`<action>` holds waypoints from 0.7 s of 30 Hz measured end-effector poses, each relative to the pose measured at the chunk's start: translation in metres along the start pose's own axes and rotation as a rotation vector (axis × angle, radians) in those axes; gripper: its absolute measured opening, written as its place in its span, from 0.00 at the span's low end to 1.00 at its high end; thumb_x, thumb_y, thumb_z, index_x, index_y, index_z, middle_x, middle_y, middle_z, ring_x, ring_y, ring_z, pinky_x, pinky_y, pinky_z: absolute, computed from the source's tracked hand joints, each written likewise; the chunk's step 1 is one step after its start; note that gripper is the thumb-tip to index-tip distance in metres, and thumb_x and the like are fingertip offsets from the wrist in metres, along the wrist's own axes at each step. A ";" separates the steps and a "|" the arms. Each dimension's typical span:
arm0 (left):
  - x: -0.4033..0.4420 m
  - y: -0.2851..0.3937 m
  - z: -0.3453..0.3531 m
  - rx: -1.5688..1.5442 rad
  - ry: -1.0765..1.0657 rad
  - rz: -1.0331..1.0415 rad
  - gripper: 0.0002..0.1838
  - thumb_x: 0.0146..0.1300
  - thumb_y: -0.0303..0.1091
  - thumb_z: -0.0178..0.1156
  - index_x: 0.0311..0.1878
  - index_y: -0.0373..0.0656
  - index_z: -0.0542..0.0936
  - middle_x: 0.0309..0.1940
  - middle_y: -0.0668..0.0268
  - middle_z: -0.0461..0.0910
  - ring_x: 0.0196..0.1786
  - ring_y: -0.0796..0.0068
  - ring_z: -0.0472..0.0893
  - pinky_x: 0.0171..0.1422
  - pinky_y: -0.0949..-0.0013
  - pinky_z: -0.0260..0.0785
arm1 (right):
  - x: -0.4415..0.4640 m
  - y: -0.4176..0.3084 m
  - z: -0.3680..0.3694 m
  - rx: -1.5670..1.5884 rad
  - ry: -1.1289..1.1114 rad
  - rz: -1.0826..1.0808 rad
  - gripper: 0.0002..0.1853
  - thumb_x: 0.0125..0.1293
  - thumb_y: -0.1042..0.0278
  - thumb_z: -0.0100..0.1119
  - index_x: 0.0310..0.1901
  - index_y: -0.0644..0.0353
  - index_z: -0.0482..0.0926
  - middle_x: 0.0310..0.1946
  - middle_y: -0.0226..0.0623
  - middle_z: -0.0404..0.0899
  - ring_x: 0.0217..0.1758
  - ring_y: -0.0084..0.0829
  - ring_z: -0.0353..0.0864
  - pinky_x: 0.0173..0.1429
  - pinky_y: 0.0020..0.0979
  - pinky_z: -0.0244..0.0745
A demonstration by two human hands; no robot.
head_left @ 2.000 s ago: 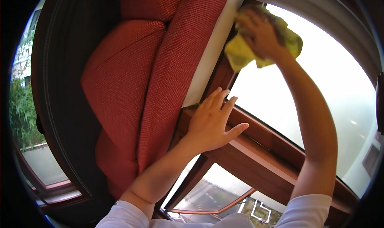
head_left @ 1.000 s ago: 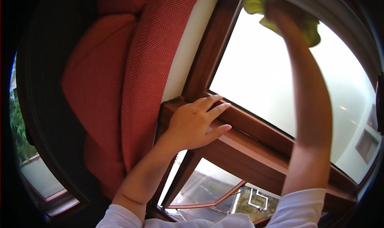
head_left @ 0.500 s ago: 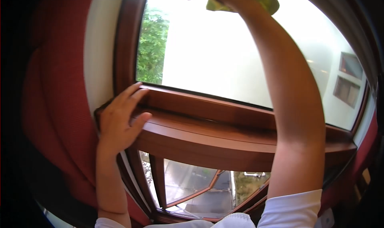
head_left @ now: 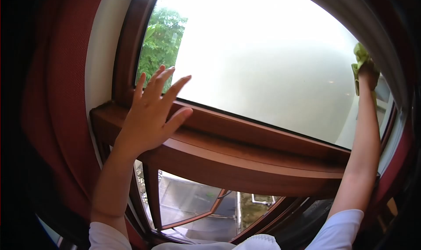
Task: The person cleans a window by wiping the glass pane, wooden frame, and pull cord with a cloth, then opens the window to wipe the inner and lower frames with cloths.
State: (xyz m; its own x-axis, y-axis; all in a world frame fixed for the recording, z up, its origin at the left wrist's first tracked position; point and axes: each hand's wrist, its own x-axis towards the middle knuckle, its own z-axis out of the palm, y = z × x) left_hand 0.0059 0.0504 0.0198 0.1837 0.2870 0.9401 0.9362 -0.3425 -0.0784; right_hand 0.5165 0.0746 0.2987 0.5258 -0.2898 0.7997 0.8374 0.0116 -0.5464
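My right hand [head_left: 369,76] is at the far right side of the large window pane [head_left: 263,70], closed on a yellow-green cloth [head_left: 360,57] that lies against the glass near the frame. Parts of the cloth stick out above and to the left of the hand, and the fingers are partly hidden. My left hand [head_left: 151,112] has its fingers spread and holds nothing. It is over the lower left corner of the brown window frame [head_left: 245,133], with the fingertips in front of the glass.
Red curtain fabric [head_left: 52,105] hangs on the left, with more at the right edge. Below the wooden ledge [head_left: 245,166] is a lower window [head_left: 184,201] showing paving outside. Green foliage [head_left: 160,41] shows through the upper pane.
The view has turned right, away from the left curtain. My right hand has carried the cloth from the top of the pane to its right side. My left hand has lifted and its fingers have spread.
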 end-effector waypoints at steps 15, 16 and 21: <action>0.009 0.006 -0.022 -0.042 -0.451 -0.148 0.56 0.52 0.76 0.43 0.73 0.50 0.35 0.74 0.59 0.34 0.76 0.58 0.33 0.72 0.43 0.17 | -0.275 -0.256 -0.026 0.465 -0.107 -1.043 0.17 0.55 0.55 0.54 0.47 0.47 0.78 0.47 0.51 0.72 0.49 0.50 0.71 0.53 0.54 0.61; 0.008 0.005 -0.022 -0.059 -0.435 -0.165 0.58 0.50 0.76 0.45 0.73 0.49 0.34 0.74 0.59 0.34 0.76 0.58 0.33 0.72 0.43 0.17 | -0.301 -0.270 -0.033 0.481 -0.128 -1.101 0.18 0.53 0.55 0.55 0.47 0.46 0.77 0.51 0.55 0.69 0.55 0.55 0.67 0.59 0.58 0.57; 0.011 0.011 -0.036 -0.018 -0.380 -0.263 0.66 0.43 0.76 0.54 0.73 0.43 0.35 0.74 0.56 0.35 0.75 0.55 0.36 0.72 0.42 0.20 | -0.335 -0.265 -0.046 0.883 -0.096 -1.260 0.20 0.50 0.57 0.62 0.47 0.43 0.77 0.63 0.55 0.59 0.66 0.59 0.59 0.65 0.66 0.47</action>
State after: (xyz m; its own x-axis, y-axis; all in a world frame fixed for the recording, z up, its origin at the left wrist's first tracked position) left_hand 0.0076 0.0171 0.0409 0.0405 0.6725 0.7390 0.9609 -0.2291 0.1558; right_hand 0.1111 0.1245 0.1641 -0.5888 -0.4860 0.6458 0.5320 0.3685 0.7624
